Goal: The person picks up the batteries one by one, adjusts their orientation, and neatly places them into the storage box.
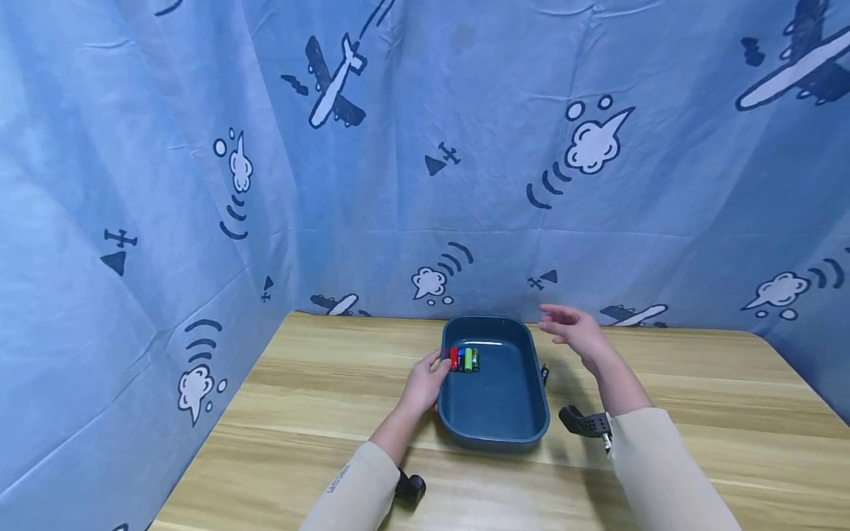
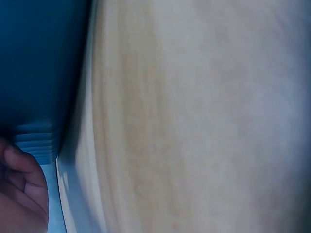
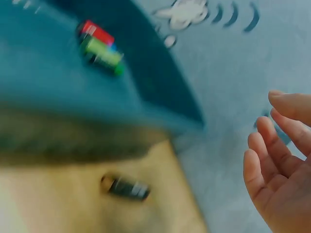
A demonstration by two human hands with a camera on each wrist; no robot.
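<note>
A deep blue plastic bin (image 1: 494, 413) stands on the wooden table. Its left side is held by my left hand (image 1: 423, 383), the thumb over the rim and the fingers down the outer wall. Inside, near that thumb, several batteries lie side by side: a red battery (image 1: 454, 359), a blue and black one, a bright green battery (image 1: 468, 360) and a dark one with green. My right hand (image 1: 576, 335) hovers beyond the bin's far right corner, fingers loosely bent with nothing between them. A black battery (image 3: 127, 188) with a copper-coloured end lies on the table, just outside the bin's right wall.
The wooden table (image 1: 319, 413) runs up to a blue curtain (image 1: 392, 184) printed with planes and clouds, which hangs behind and at the left. Dark wrist-worn devices are on both arms, such as the right wrist device (image 1: 584, 422).
</note>
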